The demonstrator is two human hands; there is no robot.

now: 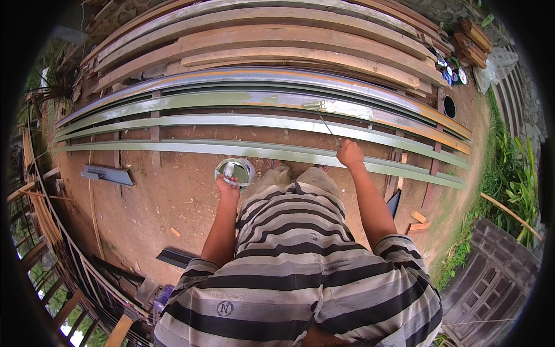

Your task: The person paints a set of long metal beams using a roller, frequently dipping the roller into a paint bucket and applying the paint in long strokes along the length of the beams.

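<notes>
My left hand is closed on the rim of a small round paint pail in front of my body. Green paint shows inside it, along with a whitish object I cannot make out. In my right hand is the handle of a paint roller, its thin wire frame reaching away from me. The roller's head rests on the second-farthest metal beam. That beam is green to the left of the roller; glossy wet paint lies around and right of it, and bare metal with an orange stripe shows farther right.
Two green beams lie nearer me, and a bare grey beam lies beyond, all across wooden supports. Behind them are stacked timber planks. Metal offcuts and wood blocks lie on the dirt; cans stand far right.
</notes>
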